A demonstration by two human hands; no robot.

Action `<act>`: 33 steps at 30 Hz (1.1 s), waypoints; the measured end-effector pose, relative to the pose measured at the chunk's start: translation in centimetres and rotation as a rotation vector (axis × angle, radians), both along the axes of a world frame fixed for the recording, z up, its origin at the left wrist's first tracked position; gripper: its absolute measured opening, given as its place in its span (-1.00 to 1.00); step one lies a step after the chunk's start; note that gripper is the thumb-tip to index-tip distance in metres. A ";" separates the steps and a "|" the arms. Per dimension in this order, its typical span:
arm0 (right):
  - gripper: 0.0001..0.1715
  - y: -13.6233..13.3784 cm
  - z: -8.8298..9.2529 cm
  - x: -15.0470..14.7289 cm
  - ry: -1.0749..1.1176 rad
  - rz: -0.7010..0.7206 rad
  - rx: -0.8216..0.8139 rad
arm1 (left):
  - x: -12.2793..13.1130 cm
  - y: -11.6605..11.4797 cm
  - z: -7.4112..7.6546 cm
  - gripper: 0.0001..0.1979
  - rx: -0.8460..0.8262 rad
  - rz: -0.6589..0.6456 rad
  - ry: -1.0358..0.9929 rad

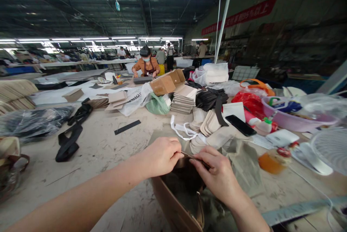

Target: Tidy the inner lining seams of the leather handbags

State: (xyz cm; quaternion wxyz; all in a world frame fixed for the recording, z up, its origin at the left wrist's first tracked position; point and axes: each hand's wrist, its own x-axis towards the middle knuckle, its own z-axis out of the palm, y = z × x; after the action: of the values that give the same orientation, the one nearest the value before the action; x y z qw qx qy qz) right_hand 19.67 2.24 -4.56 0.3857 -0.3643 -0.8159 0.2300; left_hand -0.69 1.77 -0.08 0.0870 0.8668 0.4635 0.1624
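Observation:
A brown bag (173, 206) stands at the table's near edge with its mouth facing up and its dark inside showing. My left hand (164, 156) pinches the far rim of the bag between thumb and fingers. Close by on the right, my right hand (215, 168) grips the same rim, thumb toward me. A narrow brown edge runs between the two hands. A strap or trim piece (200, 208) hangs along the bag's opening. The bag's lower part is cut off by the frame.
Beyond the hands lie stacked beige panels (184, 98), a black strip (127, 127), a black phone (240, 125) and white straps (180, 130). A pink basin (300, 121) and an amber jar (273, 161) stand right; black webbing (67, 145) lies left. A co-worker (146, 65) sits opposite.

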 end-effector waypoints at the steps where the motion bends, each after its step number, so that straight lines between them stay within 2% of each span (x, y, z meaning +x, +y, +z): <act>1: -0.82 0.0 0.0 -0.1 0.000 -0.001 -0.001 | 0.1 0.0 0.0 -0.83 0.005 0.013 0.011; 8: -0.74 -0.1 0.0 -0.3 -0.054 -0.042 0.052 | 0.6 0.0 -0.4 -0.82 0.072 0.084 0.044; 11: -0.78 -0.1 0.0 0.0 -0.106 -0.043 0.037 | 0.7 0.1 -0.5 -0.81 0.074 0.101 0.034; 15: -0.60 0.0 0.1 0.1 -0.136 -0.046 0.041 | 0.7 0.1 -0.5 -0.80 0.072 0.116 0.018; 21: -0.81 0.4 0.2 -0.8 -0.132 -0.109 0.128 | 0.7 0.1 -0.3 -0.80 0.078 0.137 0.024; 27: -0.73 0.6 0.1 -1.5 -0.085 -0.093 0.185 | 1.0 0.2 -0.2 -0.79 0.078 0.137 0.027; 30: -0.71 0.8 -0.2 -1.4 -0.074 -0.100 0.163 | 1.1 0.3 -0.2 -0.79 0.079 0.152 0.032; 33: -0.77 1.0 -0.4 -0.8 -0.066 -0.080 0.063 | 1.2 0.3 -0.2 -0.80 0.071 0.162 0.029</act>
State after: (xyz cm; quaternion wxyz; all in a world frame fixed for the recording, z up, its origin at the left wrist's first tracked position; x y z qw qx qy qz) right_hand 18.91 3.21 -4.94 0.3786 -0.3919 -0.8197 0.1764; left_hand 0.47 2.12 -0.28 0.0362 0.8313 0.5271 0.1728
